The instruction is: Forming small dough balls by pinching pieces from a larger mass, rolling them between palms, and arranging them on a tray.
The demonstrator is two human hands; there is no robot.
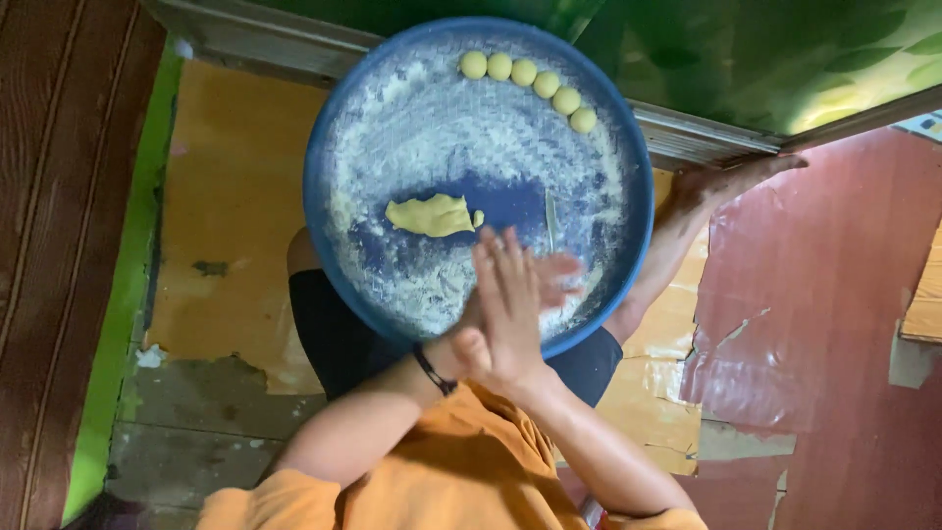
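- The two hands are pressed palm to palm over the near edge of the round blue tray [324, 128]. The upper hand [508, 304] lies with its fingers stretched flat and pointing toward the far rim. The lower hand [551, 275] shows only as blurred fingertips sticking out to the right.
- Which hand is the left and which the right I cannot tell for sure. The forearms cross just below the wrists, and one wrist wears a black band [432, 371].
- If anything sits between the palms, it is hidden. The hands pinch nothing that shows.
- The yellow lump of dough [432, 215] lies near the middle of the tray, just beyond and to the left of the fingertips, close but not touching. Its long axis runs left to right across the tray, roughly square to the way the upper fingers point.
- A small crumb of dough sits at the lump's right end, nearest the hands.
- A row of six small dough balls [530, 77] curves along the far right rim, well apart from the hands.
- White flour dusts most of the tray's floor, with a bare blue patch around the lump.
- The tray rests on the person's lap. A bare foot [726, 182] shows past the tray's right edge.
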